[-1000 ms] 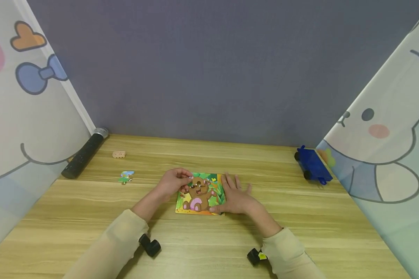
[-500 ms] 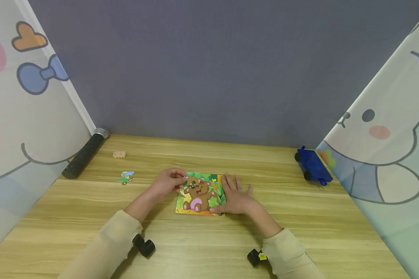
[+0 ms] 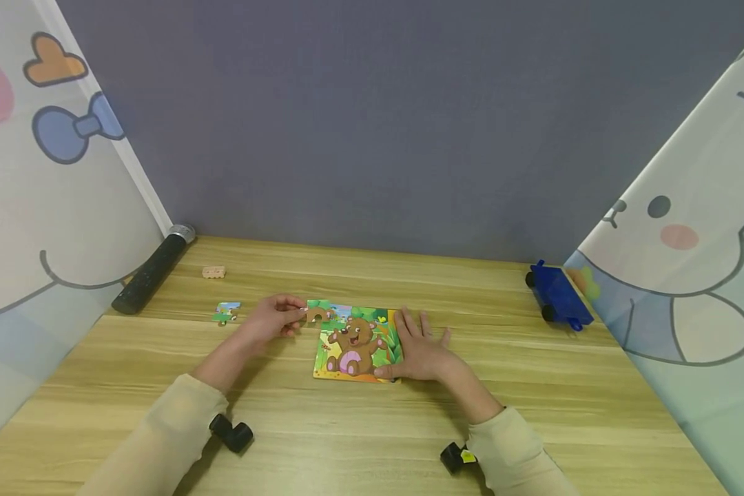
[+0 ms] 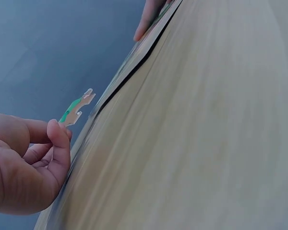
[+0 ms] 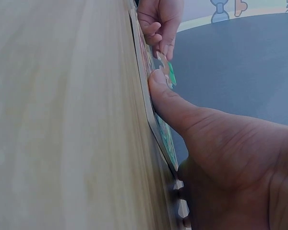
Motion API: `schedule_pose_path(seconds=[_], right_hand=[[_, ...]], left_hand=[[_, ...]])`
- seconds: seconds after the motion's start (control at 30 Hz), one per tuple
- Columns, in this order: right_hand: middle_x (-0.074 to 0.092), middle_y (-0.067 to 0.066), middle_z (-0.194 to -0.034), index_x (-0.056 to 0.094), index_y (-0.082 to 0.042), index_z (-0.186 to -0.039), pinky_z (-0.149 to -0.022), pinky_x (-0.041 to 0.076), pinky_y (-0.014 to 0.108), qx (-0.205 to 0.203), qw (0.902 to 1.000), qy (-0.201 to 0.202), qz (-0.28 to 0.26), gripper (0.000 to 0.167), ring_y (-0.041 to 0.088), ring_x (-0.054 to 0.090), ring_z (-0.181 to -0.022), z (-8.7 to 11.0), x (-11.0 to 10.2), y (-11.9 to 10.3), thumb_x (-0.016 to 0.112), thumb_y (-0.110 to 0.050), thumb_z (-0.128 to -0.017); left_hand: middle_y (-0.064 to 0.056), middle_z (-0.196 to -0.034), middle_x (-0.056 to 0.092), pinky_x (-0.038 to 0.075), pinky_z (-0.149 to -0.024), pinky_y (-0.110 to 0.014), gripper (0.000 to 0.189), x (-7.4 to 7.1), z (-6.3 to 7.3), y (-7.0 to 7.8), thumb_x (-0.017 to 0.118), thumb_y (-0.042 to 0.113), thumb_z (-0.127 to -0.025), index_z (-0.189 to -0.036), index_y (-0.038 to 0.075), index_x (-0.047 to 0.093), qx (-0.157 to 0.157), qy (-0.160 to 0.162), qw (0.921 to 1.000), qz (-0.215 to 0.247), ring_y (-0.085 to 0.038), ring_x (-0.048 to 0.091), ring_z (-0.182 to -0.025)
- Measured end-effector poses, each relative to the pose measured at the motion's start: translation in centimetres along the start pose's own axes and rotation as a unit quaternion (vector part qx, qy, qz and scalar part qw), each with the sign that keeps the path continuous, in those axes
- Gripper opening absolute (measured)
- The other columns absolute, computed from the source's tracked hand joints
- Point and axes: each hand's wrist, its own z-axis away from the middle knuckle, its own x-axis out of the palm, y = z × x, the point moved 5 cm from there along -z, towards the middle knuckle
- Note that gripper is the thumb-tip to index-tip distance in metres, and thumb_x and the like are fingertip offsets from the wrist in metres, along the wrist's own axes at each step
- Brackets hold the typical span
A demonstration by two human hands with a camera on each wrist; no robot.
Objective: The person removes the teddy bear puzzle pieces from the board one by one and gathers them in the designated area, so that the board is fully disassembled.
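Note:
At the left of the bear puzzle (image 3: 355, 343), my left hand (image 3: 269, 324) pinches a green and brown puzzle piece (image 3: 320, 306) between thumb and fingers. In the head view this piece overlaps the puzzle's upper left corner; the left wrist view shows the same puzzle piece (image 4: 76, 110) raised and tilted over the table. My right hand (image 3: 423, 354) rests with spread fingers on the puzzle's right edge, thumb on the lower part. In the right wrist view the right thumb (image 5: 170, 98) lies along the board, and the left hand (image 5: 159, 21) is beyond it.
Another puzzle piece (image 3: 226, 312) lies on the table to the left, with a small peach block (image 3: 213, 272) behind it. A black microphone (image 3: 153, 274) lies by the left wall. A blue wheeled toy cart (image 3: 558, 295) stands at the right, near the back partition (image 3: 372, 138).
My left hand has drawn back leftward with the puzzle piece, uncovering the bear's face and the puzzle's upper left area. My right hand has stayed in place on the puzzle.

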Motion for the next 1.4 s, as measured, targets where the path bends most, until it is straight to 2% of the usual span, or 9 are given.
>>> schedule_pose_path(seconds=[0.3, 0.67, 0.9, 1.17, 1.4], right_hand=[[-0.002, 0.011, -0.169, 0.004, -0.010, -0.163, -0.103, -0.001, 0.083, -0.003, 1.0000, 0.001, 0.001, 0.125, 0.042, -0.005, -0.151, -0.1, 0.0, 0.0, 0.069, -0.075, -0.079], [-0.003, 0.011, -0.169, 0.004, -0.010, -0.163, -0.103, 0.000, 0.083, -0.004, 1.0000, 0.001, -0.001, 0.124, 0.042, -0.006, -0.151, 0.0, -0.1, 0.0, 0.069, -0.074, -0.079], [-0.003, 0.011, -0.169, 0.004, -0.010, -0.163, -0.103, -0.001, 0.083, -0.004, 1.0000, 0.000, 0.000, 0.124, 0.042, -0.006, -0.152, 0.0, -0.1, 0.0, 0.069, -0.075, -0.079], [-0.004, 0.010, -0.169, 0.004, -0.011, -0.163, -0.103, -0.001, 0.083, -0.003, 1.0000, -0.003, 0.002, 0.124, 0.042, -0.006, -0.152, 0.0, 0.0, 0.0, 0.068, -0.075, -0.079], [-0.003, 0.010, -0.169, 0.004, -0.011, -0.163, -0.104, -0.001, 0.083, -0.002, 1.0000, -0.001, 0.002, 0.124, 0.041, -0.006, -0.152, -0.1, 0.0, 0.0, 0.069, -0.075, -0.079]], left_hand=[[-0.009, -0.099, 0.059, 0.053, -0.065, -0.023, 0.031, -2.5, 0.6, -0.2, 0.058, 0.010, -0.104, -0.127, -0.010, 0.054, -0.003, 0.010, 0.9999, -0.006, -0.012, 0.057, -0.077], [-0.005, -0.096, 0.059, 0.054, -0.064, -0.023, 0.033, -5.4, 1.0, -0.9, 0.055, 0.006, -0.104, -0.130, -0.013, 0.051, -0.002, 0.037, 0.9993, 0.003, -0.009, 0.057, -0.076], [-0.004, -0.091, 0.060, 0.053, -0.061, -0.022, 0.034, -6.6, 1.1, -1.2, 0.055, 0.004, -0.104, -0.131, -0.017, 0.049, 0.003, 0.036, 0.9991, 0.021, -0.007, 0.058, -0.072], [-0.003, -0.089, 0.062, 0.054, -0.061, -0.022, 0.037, -8.0, 1.2, -1.8, 0.054, 0.004, -0.104, -0.133, -0.017, 0.048, -0.015, 0.041, 0.9988, 0.022, -0.007, 0.058, -0.070], [-0.002, -0.089, 0.061, 0.052, -0.060, -0.020, 0.039, -9.4, 1.4, -2.1, 0.052, 0.003, -0.105, -0.136, -0.018, 0.044, -0.012, 0.038, 0.9987, 0.031, -0.006, 0.058, -0.070]])
